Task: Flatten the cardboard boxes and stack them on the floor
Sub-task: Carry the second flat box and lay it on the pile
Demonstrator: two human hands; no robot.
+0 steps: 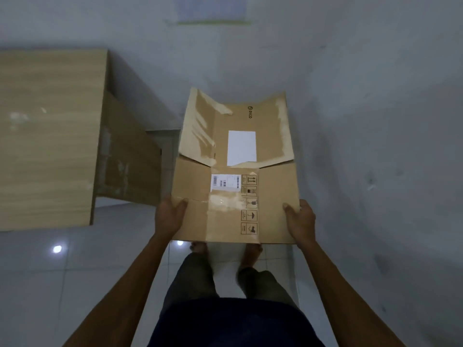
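Observation:
I hold a flattened brown cardboard box (273, 189) out in front of me, above the tiled floor. It carries a white label, a shipping sticker, handling symbols and strips of clear tape. Its far flaps bend slightly upward near the wall. My left hand (169, 214) grips the box's near left edge, thumb on top. My right hand (300, 219) grips the near right edge the same way. My bare feet show below the box's near edge.
A wooden table (47, 136) stands at the left. Another cardboard box (127, 156) sits under it against its side. A grey wall (375, 96) rises close behind the held box. Glossy white floor tiles (75, 284) spread around my legs.

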